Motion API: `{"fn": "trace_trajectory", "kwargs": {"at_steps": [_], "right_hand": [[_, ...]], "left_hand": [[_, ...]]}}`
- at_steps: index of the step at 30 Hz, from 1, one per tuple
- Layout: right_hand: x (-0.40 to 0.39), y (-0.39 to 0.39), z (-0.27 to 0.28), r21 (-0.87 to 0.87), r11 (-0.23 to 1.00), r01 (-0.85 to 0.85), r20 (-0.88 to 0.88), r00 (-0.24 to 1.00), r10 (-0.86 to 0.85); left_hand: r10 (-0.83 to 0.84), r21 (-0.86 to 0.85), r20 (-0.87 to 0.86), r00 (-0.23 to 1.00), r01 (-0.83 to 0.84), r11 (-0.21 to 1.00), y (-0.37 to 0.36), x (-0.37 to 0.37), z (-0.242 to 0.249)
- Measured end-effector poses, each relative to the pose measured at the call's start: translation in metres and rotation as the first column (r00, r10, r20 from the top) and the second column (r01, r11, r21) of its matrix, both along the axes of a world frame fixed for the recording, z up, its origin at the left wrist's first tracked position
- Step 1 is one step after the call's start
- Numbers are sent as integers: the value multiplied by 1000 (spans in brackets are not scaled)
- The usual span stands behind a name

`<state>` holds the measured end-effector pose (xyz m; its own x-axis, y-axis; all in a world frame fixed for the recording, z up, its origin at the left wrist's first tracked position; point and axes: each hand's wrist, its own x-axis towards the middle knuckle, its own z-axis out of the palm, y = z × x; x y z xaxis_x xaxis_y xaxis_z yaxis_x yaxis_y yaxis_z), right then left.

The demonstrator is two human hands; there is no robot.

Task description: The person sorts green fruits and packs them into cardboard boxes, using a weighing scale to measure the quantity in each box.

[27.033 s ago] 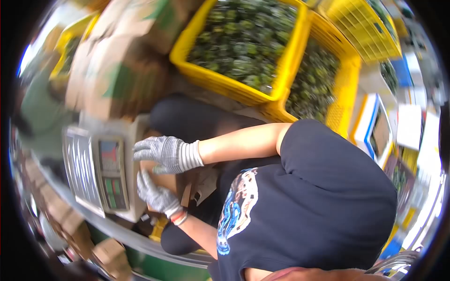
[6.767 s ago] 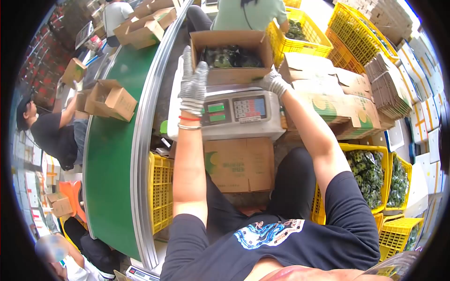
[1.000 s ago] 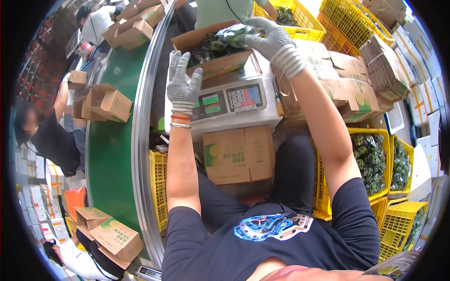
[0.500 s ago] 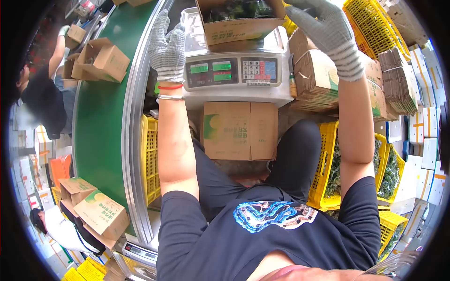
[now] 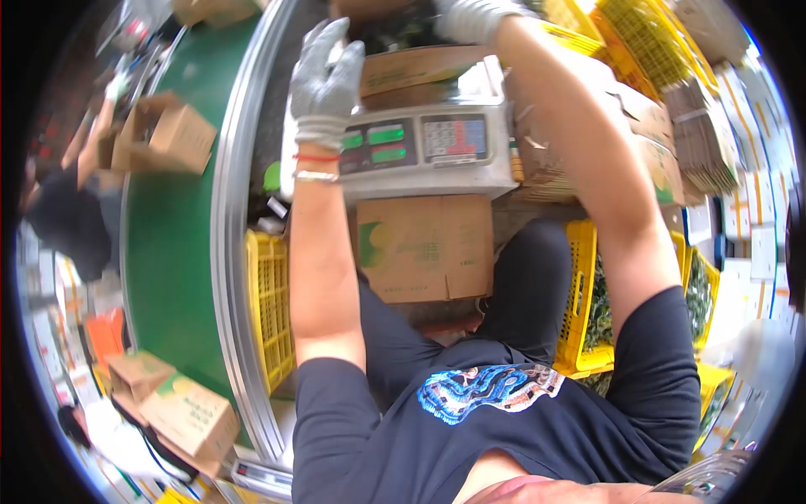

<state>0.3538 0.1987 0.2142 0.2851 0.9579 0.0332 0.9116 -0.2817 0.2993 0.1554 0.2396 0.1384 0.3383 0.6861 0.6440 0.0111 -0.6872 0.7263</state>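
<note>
Gloved hands at a brown cardboard box on a grey electronic scale.

Left hand, fingers spread wide, touches the box's nine-o'clock side; right hand at one o'clock, fingers unreadable.

Worker seen from above: dark navy short-sleeve T-shirt w/ blue-white swirl graphic on chest, black trousers. Left hand in grey-white knit glove w/ striped cuff; red cord & silver bangle at wrist. Right hand in matching glove, partly cut off at frame top.
</note>
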Motion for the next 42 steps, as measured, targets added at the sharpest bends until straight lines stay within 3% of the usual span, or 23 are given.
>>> {"fn": "trace_trajectory", "kwargs": {"at_steps": [1, 2, 4, 6, 7, 8, 9, 10, 12, 14, 15, 17, 19, 21, 24, 26, 27, 28, 30, 32, 34, 36, 42], "right_hand": [[12, 16, -20, -74, 994, -78, 95, 992, 85], [7, 4, -8, 140, 981, 136, -277, 956, -93], [0, -43, 20, 345, 936, 63, -343, 937, 63], [2, -88, 27, 605, 770, 205, -437, 893, 105], [13, -113, 20, 652, 714, 256, -560, 797, 226], [24, -143, 5, 705, 640, 306, -633, 679, 373], [32, -175, -21, 663, 524, 534, -727, 292, 622], [36, -206, -48, 533, 442, 721, -550, -102, 829], [44, -286, -67, 263, 532, 805, 1, -552, 834], [41, -352, -88, 276, 437, 856, 60, -469, 881], [44, -384, -100, 327, 402, 855, -75, -401, 913], [33, -450, -106, 386, 422, 820, -226, -359, 905], [17, -524, -120, 245, 432, 868, -240, -377, 894], [-27, -604, -129, 115, 311, 943, -408, -241, 880], [-82, -725, -181, 79, 95, 992, -581, -31, 814], [-119, -779, -228, -82, -233, 969, -843, 57, 535], [-139, -795, -250, -232, -490, 840, -941, -65, 332], [-152, -810, -285, -384, -571, 726, -910, -193, 367], [-174, -839, -321, -285, -427, 858, -896, -397, -200], [-165, -850, -311, -295, -503, 812, -863, -452, -224], [-149, -885, -333, -171, -543, 822, -835, -414, -363], [-121, -924, -336, -230, -630, 742, -736, -556, -386], [-37, -1040, -321, -158, -761, 629, -550, -696, -461]], "left_hand": [[-43, -78, 79, 996, 49, 996, -6, 4, 2], [-95, -150, 158, 983, 119, 981, -14, 7, 5], [69, 152, -72, 995, -57, 987, -15, 4, 10], [22, -41, -143, 989, -28, 999, 4, 3, -3], [-75, -9, -43, 996, 74, 997, 38, -2, -34], [-210, -237, 111, 971, 231, 944, 20, 2, -27], [-239, -277, 91, 967, 255, 926, 7, 3, -11], [-268, -317, 71, 961, 277, 907, -6, 5, 6], [-60, -94, -112, 992, 49, 994, 15, -1, -4], [307, 226, -250, 918, -253, 941, 37, -3, -18], [294, -223, -36, 955, -295, 929, 12, 7, -15], [528, 422, -38, 848, -466, 778, 44, -4, -56], [175, -211, 265, 948, -120, 970, 21, 7, -60], [325, -12, 265, 908, -334, 942, -24, 21, -55], [62, 75, 251, 966, -83, 994, -77, 59, -46], [-102, 132, 214, 972, 75, 988, -115, 73, -45], [-174, 156, 191, 966, 145, 977, -136, 71, -44], [-259, 169, 47, 965, 248, 954, -220, 79, -26], [-496, 204, -150, 855, 518, 831, -340, 104, -22], [-782, 173, -270, 563, 827, 535, -427, 129, -50], [-901, -119, -396, 177, 963, 241, -531, 138, -75], [-800, -235, -594, -85, 969, 72, -610, 136, -112], [-435, -23, -900, 40, 990, 139, -728, 155, -197]]}}
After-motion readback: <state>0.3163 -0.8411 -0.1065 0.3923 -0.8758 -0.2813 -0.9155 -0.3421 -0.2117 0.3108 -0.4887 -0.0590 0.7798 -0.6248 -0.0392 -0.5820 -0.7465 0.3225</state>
